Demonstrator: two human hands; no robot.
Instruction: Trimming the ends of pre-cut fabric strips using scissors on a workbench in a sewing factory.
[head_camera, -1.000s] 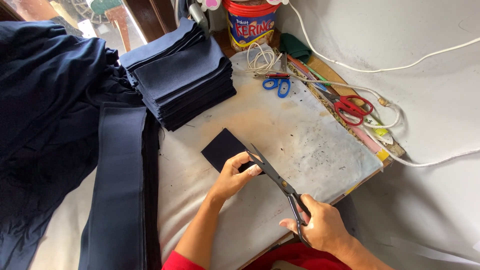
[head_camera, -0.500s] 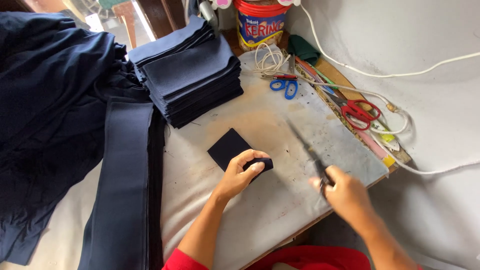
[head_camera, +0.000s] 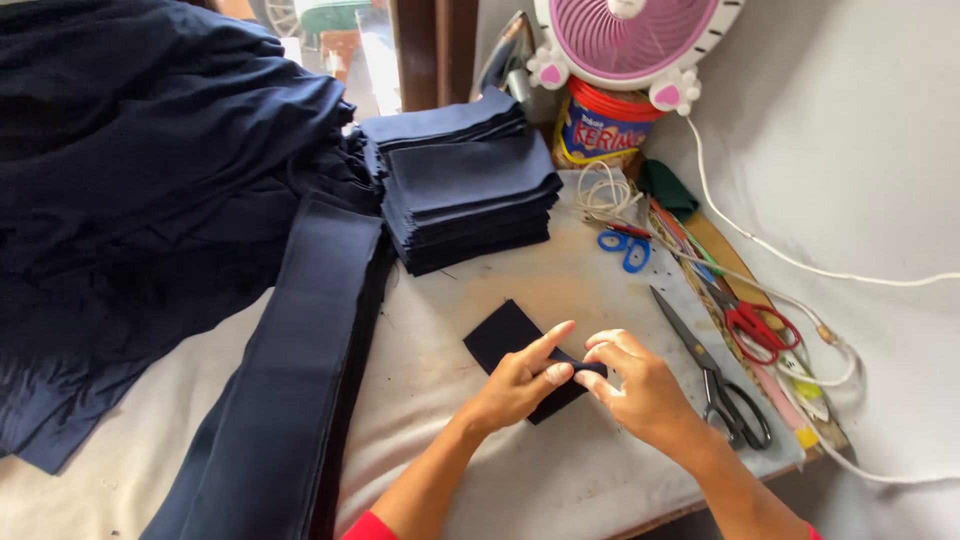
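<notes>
A small dark navy fabric piece (head_camera: 505, 335) lies flat on the worn white table (head_camera: 470, 460). My left hand (head_camera: 520, 380) presses on its near corner with fingers stretched out. My right hand (head_camera: 630, 385) meets it from the right, and both pinch the near edge of the cloth between fingertips. Large black-handled scissors (head_camera: 712, 372) lie on the table just right of my right hand, untouched.
A stack of cut navy pieces (head_camera: 465, 195) sits behind. A long folded navy strip (head_camera: 290, 370) and a heap of navy cloth (head_camera: 130, 190) fill the left. Blue scissors (head_camera: 625, 248), red scissors (head_camera: 758, 328), a white cord (head_camera: 800, 265), a tin (head_camera: 605, 130) and a pink fan (head_camera: 630, 40) stand right.
My right hand has laid the large black scissors down on the table at the right and moved left onto the fabric piece beside my left hand.
</notes>
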